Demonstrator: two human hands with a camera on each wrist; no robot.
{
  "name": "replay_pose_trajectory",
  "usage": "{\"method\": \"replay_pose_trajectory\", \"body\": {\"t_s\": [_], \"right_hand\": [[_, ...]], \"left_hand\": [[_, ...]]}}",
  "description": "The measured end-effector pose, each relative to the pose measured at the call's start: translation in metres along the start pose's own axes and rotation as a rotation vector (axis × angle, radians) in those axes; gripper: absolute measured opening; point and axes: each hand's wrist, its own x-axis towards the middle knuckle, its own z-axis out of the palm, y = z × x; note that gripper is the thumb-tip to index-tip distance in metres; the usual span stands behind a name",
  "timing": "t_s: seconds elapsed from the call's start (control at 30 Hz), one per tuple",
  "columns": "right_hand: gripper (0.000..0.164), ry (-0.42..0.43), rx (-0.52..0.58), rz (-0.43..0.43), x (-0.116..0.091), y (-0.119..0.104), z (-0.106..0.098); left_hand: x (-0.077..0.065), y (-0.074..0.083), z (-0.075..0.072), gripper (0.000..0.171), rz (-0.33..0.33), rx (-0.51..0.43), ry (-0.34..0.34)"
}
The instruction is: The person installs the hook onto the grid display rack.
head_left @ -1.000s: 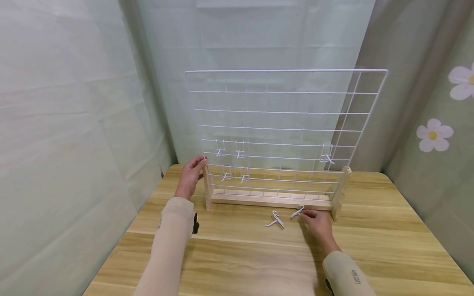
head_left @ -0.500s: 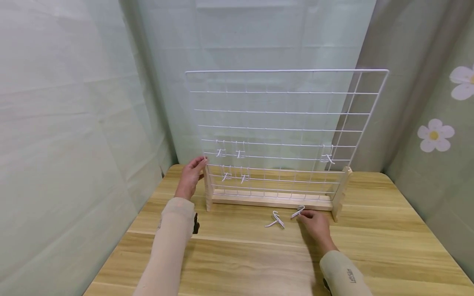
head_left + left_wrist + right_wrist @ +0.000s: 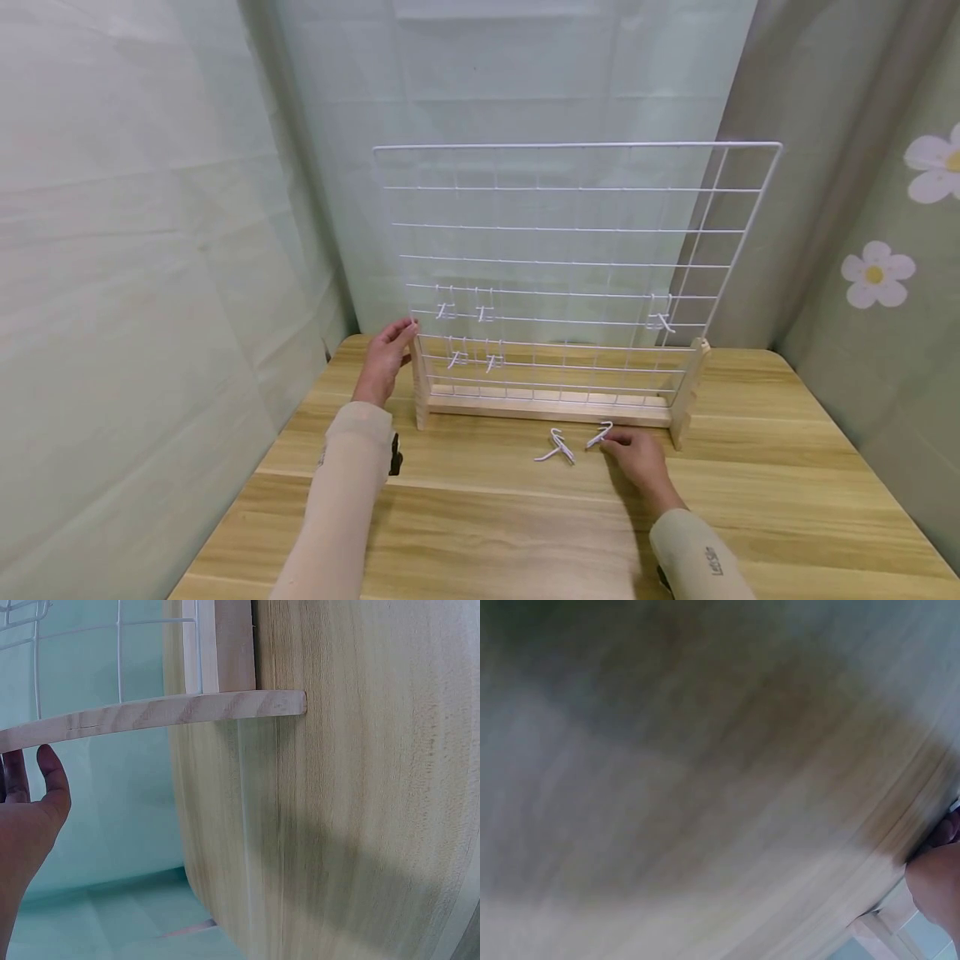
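Observation:
A white wire grid rack stands on the table in a pale wooden base. My left hand is at the rack's left side, its fingertips and thumb holding the upper part of the wooden side post. With its fingertips my right hand pinches a white wire hook, low over the table in front of the base. Another white hook lies on the table just left of it. In the right wrist view only part of the right hand shows at the edge.
Several white hooks hang on the lower grid: an upper left hook, a lower left hook and a right hook among them. The wooden table extends toward me. Light green curtains surround it.
The right hand and its hook have shifted slightly left and toward me. My left hand stays at the side post, and the hook on the table lies as before.

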Motion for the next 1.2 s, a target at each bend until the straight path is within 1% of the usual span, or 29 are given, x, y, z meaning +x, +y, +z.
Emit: {"method": "replay_pose_trajectory", "body": {"t_s": [0.4,0.7,0.8,0.93,1.07,1.2], "right_hand": [[0.007,0.002,-0.026,0.009,0.0012,0.0023,0.0026],[0.008,0.015,-0.036,-0.009,0.0000,0.0007,0.0027],[0.008,0.018,-0.034,-0.003,-0.0002,0.0006,0.0029],[0.012,0.012,-0.027,0.030,-0.0003,-0.0001,0.0028],[0.017,-0.005,-0.011,0.080,-0.0004,-0.0024,0.0015],[0.019,-0.015,0.020,0.100,-0.0013,-0.0055,-0.0003]], "left_hand": [[-0.0020,0.0022,-0.0002,0.046,-0.009,-0.008,-0.006],[-0.0056,0.0041,0.0011,0.045,0.006,-0.004,-0.006],[-0.0052,0.0043,0.0016,0.044,0.008,-0.010,-0.005],[-0.0048,0.0044,0.0018,0.044,0.009,-0.015,-0.011],[-0.0041,0.0041,0.0011,0.047,0.003,-0.016,-0.010],[-0.0035,0.0035,-0.0002,0.050,-0.005,-0.008,-0.010]]}}
